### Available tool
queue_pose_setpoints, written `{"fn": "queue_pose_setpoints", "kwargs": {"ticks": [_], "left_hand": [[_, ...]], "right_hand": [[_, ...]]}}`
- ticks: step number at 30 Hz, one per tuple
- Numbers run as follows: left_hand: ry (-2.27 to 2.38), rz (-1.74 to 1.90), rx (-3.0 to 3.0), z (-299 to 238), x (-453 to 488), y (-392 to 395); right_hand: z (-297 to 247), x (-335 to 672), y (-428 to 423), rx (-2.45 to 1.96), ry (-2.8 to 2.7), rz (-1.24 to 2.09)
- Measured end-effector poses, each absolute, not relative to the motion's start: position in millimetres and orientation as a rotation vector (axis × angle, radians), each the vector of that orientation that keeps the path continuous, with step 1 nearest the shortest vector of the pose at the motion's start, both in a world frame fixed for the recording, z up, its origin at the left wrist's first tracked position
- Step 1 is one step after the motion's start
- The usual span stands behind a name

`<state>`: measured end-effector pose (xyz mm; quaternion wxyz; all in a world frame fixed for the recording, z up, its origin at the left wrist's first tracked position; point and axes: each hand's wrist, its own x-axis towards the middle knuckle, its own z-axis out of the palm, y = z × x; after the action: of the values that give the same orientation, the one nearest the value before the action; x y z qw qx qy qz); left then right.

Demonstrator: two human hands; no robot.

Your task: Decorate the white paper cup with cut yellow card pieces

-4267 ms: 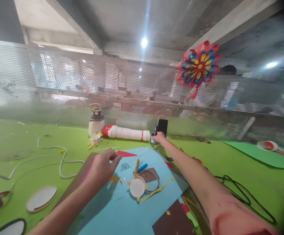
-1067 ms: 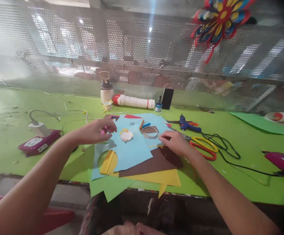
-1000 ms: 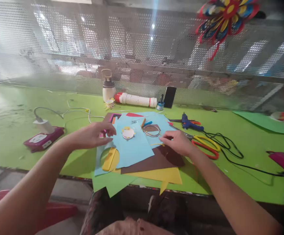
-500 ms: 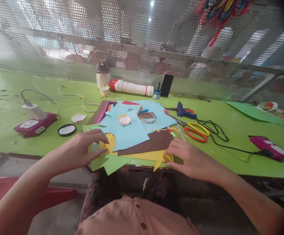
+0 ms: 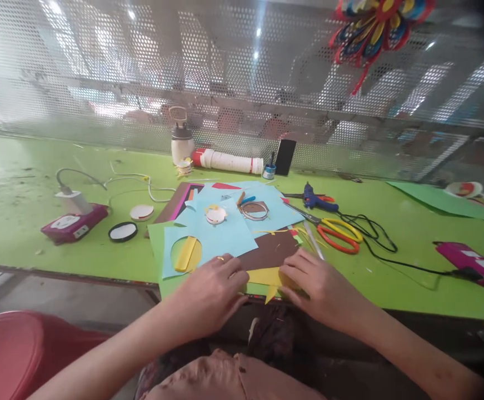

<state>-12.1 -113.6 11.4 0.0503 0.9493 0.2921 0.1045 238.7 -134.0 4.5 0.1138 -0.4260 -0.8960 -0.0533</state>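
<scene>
My right hand is closed on a small curled piece of yellow paper at the table's front edge. To its left, my left hand hovers over or touches the front of the paper pile, fingers bent and thumb apart, nothing visible between them. Between both hands shows a yellow sheet under a brown sheet. Beyond my left hand, a folded yellow strip rests over a round cut-out in light blue paper. A small white disc with yellow bits and a thin ring sit on the blue paper.
Scissors and a blue glue gun lie right of the pile. Purple power blocks stand at both sides. A black-rimmed disc, white tube, bottle and phone are also on the green table.
My left hand has left the folded yellow strip and moved right, toward my right hand. My right hand stays with the curled yellow paper. The view has shifted slightly.
</scene>
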Motion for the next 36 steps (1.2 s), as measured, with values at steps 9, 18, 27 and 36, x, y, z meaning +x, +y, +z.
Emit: {"fn": "queue_pose_setpoints", "kwargs": {"ticks": [9,18,27,36], "left_hand": [[0.919,0.625,2.771,-6.1,-28.8,-116.6],[1.076,0.710,2.824,-15.8,-35.5,-98.5],[1.168,0.634,2.931,-24.7,-48.7,-82.1],[1.380,0.510,3.077,-18.2,-56.7,-44.6]], "right_hand": [[1.1,218.4,-122.3,-1.231,-2.742,-0.427],[0.8,216.8,-110.4,-1.305,-2.679,-0.374],[3.7,219.9,-113.3,-1.389,-2.754,-0.455],[0.9,202.2,-100.8,-1.407,-2.619,-0.617]]}}
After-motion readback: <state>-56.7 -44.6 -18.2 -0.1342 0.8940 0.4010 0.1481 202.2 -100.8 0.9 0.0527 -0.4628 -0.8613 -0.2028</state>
